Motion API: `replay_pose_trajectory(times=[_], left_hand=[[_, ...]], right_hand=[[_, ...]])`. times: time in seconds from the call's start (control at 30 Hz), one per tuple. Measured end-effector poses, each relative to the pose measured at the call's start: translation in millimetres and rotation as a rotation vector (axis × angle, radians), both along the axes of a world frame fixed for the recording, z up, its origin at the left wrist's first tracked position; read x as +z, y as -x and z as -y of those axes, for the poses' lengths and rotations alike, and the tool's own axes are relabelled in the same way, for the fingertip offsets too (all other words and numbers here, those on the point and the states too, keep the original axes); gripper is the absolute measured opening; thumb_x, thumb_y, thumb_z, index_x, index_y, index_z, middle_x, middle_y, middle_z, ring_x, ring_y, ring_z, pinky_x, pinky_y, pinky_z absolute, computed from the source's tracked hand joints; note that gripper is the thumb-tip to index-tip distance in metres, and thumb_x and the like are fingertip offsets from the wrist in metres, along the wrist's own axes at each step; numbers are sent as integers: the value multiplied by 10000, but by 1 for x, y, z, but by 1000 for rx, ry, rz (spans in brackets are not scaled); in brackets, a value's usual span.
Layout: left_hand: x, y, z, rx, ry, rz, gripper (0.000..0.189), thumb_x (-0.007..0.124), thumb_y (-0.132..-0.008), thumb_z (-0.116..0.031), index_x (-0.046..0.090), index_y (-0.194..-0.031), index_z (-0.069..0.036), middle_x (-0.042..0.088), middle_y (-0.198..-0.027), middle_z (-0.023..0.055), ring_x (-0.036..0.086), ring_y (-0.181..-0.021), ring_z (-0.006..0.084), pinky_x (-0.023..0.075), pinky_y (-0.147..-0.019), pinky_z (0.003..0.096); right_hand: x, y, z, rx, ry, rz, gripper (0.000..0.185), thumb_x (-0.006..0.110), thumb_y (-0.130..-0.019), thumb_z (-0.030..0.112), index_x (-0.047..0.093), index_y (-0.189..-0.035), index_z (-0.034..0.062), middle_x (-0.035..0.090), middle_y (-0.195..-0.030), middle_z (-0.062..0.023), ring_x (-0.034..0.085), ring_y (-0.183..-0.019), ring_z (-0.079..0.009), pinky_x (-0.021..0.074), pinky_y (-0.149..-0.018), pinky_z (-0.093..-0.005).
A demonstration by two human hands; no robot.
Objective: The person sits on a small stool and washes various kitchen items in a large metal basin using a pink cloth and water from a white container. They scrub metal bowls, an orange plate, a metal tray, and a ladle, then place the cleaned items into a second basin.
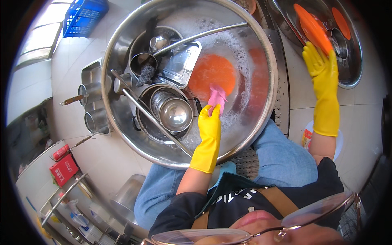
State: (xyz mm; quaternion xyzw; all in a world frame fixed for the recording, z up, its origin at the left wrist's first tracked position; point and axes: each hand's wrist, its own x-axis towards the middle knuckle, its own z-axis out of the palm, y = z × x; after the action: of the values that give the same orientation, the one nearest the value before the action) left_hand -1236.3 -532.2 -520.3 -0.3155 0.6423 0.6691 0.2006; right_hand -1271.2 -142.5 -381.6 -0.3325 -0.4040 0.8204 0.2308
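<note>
My left hand (211, 114), in a yellow rubber glove, pinches a pink cloth (217, 97) over a large round stainless steel basin (190, 167). Just beyond the cloth, a round orange plate (212, 72) lies in the basin's sudsy water. Off to the right, my gloved right hand (320, 65) has its fingers straight and apart. It is at the near end of a tilted orange plate (312, 27), whose edge is between thumb and fingers. That plate is over a second metal basin (353, 78), which holds another orange piece (341, 23) and a metal bowl (339, 44).
The first basin also holds a pot with stacked steel bowls (176, 114), a rectangular metal tray (180, 65), a steel scrubber (146, 74) and long metal handles crossing it. A metal sink-like pan (92, 67) and blue crate (84, 18) stand on the tiled floor.
</note>
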Motion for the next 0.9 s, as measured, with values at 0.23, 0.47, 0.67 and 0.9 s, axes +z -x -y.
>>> replay_pose_trajectory(times=[0.23, 0.47, 0.67, 0.9], left_hand=[[-24, 12, -18, -330, 353, -465, 353, 723, -1001, -156, 704, -1319, -3, 762, -1255, 135, 737, -1098, 296, 555, -984, 358], [-62, 27, -30, -1018, 979, -513, 900, 809, -849, -308, 403, -1595, -10, 427, -1640, 284, 500, -1434, 449, 451, -1158, 476], [-41, 48, -58, -860, 909, -293, 987, 891, -787, -321, 417, -1613, -65, 488, -1588, 270, 591, -1309, 469, 517, -1064, 540], [-86, 39, -6, -973, 1079, -599, 789, 797, -884, -266, 478, -1588, -105, 589, -1489, 197, 677, -1172, 417, 569, -983, 497]], right_hand=[[-100, 44, 128, 932, -414, 292, 610, 661, -1068, 364, 524, -1572, 50, 598, -1521, -228, 583, -1421, -310, 485, -1167, -414], [-237, 110, 177, 1151, -618, 848, 857, 850, -839, 413, 541, -1547, 43, 630, -1499, -216, 630, -1366, -358, 533, -1093, -420], [-301, 79, 185, 994, -655, 766, 543, 791, -926, 367, 706, -1318, 0, 763, -1212, -218, 736, -1176, -317, 590, -968, -372], [-229, 99, 163, 1172, -243, 1030, 442, 723, -1002, 378, 717, -1267, 25, 778, -1004, -203, 787, -851, -346, 643, -662, -471]])
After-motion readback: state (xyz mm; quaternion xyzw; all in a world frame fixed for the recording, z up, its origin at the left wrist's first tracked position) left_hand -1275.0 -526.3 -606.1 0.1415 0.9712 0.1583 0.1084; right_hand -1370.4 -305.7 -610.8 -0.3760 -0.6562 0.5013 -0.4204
